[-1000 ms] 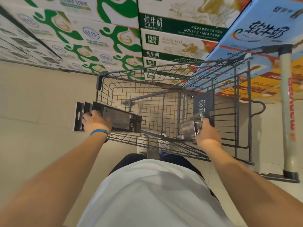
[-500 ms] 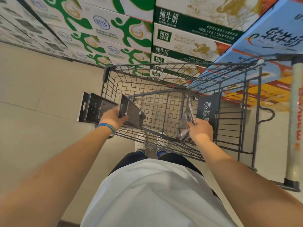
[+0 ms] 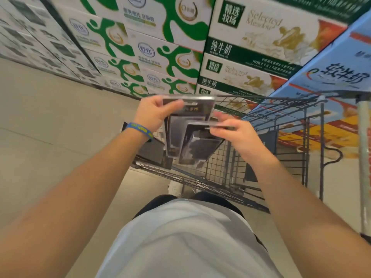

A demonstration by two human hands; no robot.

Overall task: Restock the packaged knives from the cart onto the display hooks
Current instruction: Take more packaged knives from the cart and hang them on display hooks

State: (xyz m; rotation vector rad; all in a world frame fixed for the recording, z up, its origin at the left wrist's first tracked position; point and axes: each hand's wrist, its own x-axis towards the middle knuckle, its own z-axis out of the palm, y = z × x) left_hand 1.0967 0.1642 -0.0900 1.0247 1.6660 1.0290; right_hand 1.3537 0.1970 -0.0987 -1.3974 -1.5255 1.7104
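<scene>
**Left hand** (image 3: pixel 154 114) grips the upper edge of one packaged knife (image 3: pixel 193 111). **Right hand** (image 3: pixel 235 135) pinches the upper edge of a second pack (image 3: pixel 200 149), which partly overlaps the first; both are held above the cart (image 3: pixel 267 115), probably gathered for carrying to the hooks. Each pack hangs below its fingers, its long axis running down toward the person; the hang-hole ends are too blurred to tell.

Left hand (image 3: pixel 155 113) and right hand (image 3: pixel 230 132) hold knife packs (image 3: pixel 174 137) over cart (image 3: pixel 281 106).

Two hands (image 3: pixel 152 113); at least two knife packs (image 3: pixel 176 137); one cart (image 3: pixel 216 177).
</scene>
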